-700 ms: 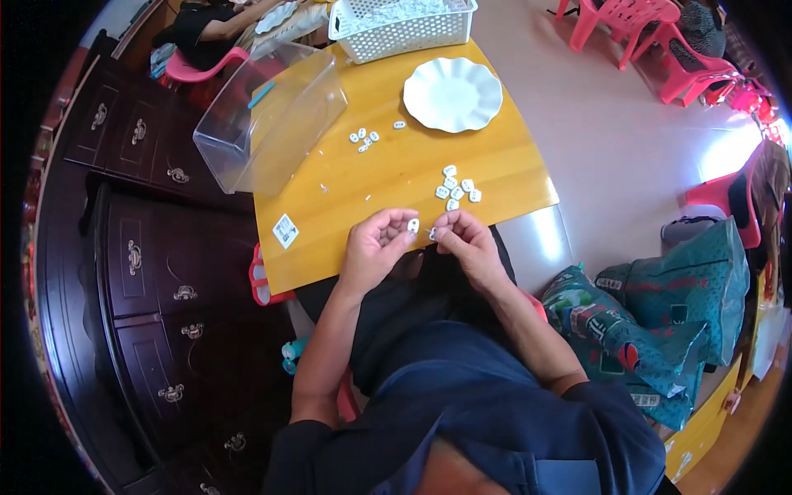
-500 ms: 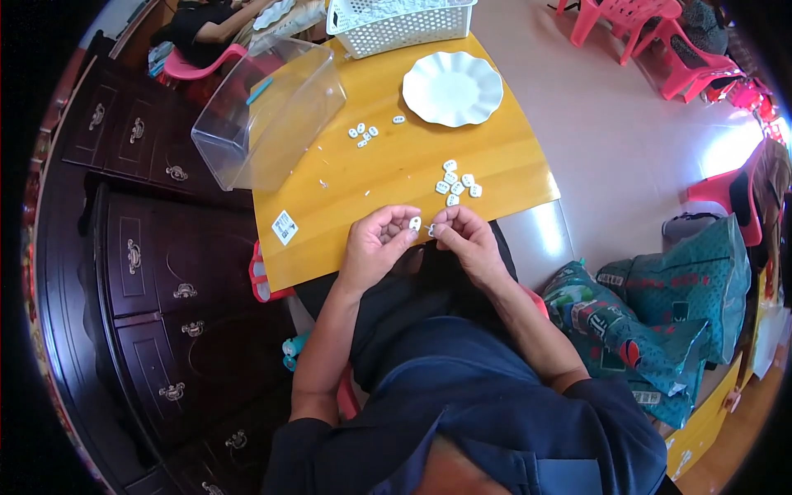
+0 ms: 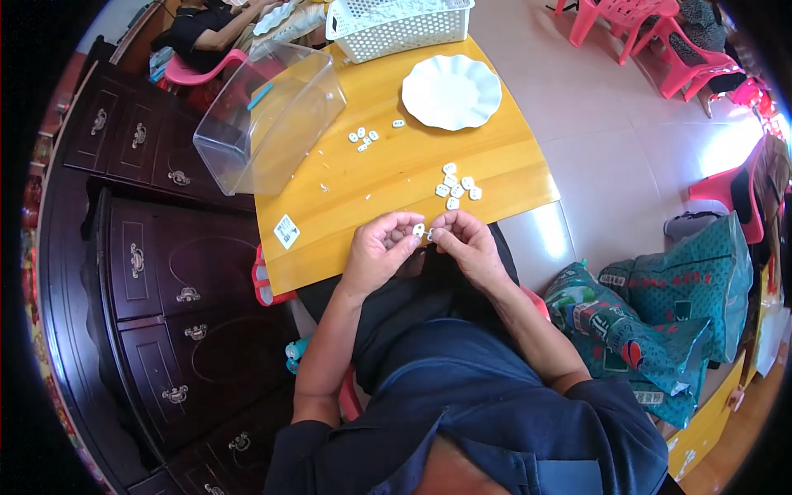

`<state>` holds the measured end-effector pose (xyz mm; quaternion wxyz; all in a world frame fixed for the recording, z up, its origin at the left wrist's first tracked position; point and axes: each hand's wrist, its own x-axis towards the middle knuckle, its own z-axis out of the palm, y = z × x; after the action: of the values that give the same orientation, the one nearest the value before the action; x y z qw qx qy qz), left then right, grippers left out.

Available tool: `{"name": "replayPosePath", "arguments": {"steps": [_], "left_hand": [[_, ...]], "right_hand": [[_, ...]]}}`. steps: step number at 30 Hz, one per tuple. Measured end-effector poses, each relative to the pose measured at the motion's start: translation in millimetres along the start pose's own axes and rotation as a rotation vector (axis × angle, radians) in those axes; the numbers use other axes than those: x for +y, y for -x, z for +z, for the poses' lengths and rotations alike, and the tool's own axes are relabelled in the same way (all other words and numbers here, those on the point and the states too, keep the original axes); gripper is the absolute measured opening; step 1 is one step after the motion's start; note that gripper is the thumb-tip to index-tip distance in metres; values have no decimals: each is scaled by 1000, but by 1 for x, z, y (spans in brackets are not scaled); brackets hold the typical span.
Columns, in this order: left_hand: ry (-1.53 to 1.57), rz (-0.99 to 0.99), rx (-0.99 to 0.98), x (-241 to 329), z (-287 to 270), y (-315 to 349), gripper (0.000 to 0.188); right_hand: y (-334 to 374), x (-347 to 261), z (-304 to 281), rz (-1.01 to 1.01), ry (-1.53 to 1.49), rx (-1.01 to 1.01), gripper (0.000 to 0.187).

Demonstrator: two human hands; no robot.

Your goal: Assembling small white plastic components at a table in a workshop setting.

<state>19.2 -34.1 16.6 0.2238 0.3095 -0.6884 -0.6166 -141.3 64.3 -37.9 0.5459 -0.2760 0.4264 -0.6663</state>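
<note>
Above the near edge of the table, my left hand (image 3: 381, 254) pinches a small white oval piece with dark holes (image 3: 418, 230) between thumb and forefinger. Close beside it, my right hand (image 3: 470, 249) is closed on a tiny white looped piece (image 3: 431, 236), mostly hidden by the fingertips. The two pieces are nearly together; whether they touch I cannot tell. Just beyond my right hand lies a cluster of white dark-marked pieces (image 3: 442, 190). Farther off to the left sits a group of smaller similar ovals (image 3: 373, 135), with a single oval (image 3: 398, 124) near the plate.
A white wavy-rimmed plate (image 3: 452, 92) and a white perforated basket (image 3: 404, 40) stand at the table's far side. At left, a clear plastic box (image 3: 235, 153) lies near a dark drawer cabinet (image 3: 223, 264). Green bags (image 3: 660, 289) rest on the right. Another person (image 3: 206, 29) sits far left.
The oval piece in my left hand has come slightly closer to the looped piece in my right. The view has shifted a little; the pieces on the table lie as before.
</note>
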Motion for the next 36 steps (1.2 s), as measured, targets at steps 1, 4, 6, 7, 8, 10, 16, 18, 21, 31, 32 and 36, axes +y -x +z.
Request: {"name": "replayPosePath", "arguments": {"steps": [1, 4, 6, 7, 8, 10, 16, 18, 21, 31, 32, 36], "left_hand": [[6, -15, -5, 1, 0, 0, 27], [9, -6, -3, 0, 1, 0, 26], [-8, -9, -13, -1, 4, -1, 26], [-25, -13, -21, -1, 5, -1, 25], [-24, -13, -21, -3, 6, -1, 25], [-61, -6, -1, -5, 7, -1, 24], [-172, 81, -3, -1, 8, -3, 22], [-184, 81, -22, 4, 9, -3, 23], [-236, 87, -61, 7, 7, -3, 27], [-870, 439, 146, 14, 26, -2, 37], [-879, 448, 148, 13, 27, -2, 34], [-837, 447, 150, 12, 26, -2, 29]], "right_hand": [[0, 0, 0, 0, 0, -1, 11], [0, 0, 0, 3, -8, 0, 11], [0, 0, -1, 1, 10, -2, 12], [0, 1, -1, 1, 10, -3, 12], [0, 3, -1, 4, 11, -2, 12], [0, 3, -1, 7, 12, -4, 13], [0, 3, -3, 90, -13, 13, 14], [-1, 2, -6, 198, -57, -1, 14], [0, 4, -7, 243, -85, -9, 15], [1, 2, -3, 243, -188, -7, 16], [1, 4, -5, 255, -194, -1, 16], [1, 3, -7, 303, -251, 20, 16]]}}
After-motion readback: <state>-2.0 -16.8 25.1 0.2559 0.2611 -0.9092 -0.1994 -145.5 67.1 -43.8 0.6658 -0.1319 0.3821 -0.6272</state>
